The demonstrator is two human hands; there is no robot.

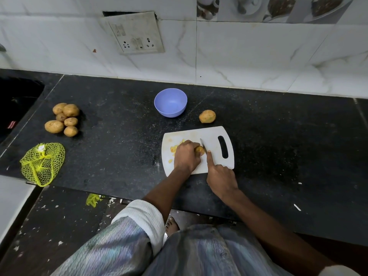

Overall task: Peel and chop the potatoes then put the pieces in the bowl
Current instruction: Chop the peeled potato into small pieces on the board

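Note:
On the white cutting board my left hand grips a potato and holds it down. My right hand holds a knife, index finger stretched along its back, with the blade right beside the potato's end. Yellow potato pieces lie on the board left of my left hand. The purple bowl stands behind the board with nothing in it. One whole potato lies to the right of the bowl.
Several unpeeled potatoes are heaped at the left of the black counter. A yellow net bag lies near the counter's front left edge. A dark sink is at far left. A tiled wall with a socket plate rises behind.

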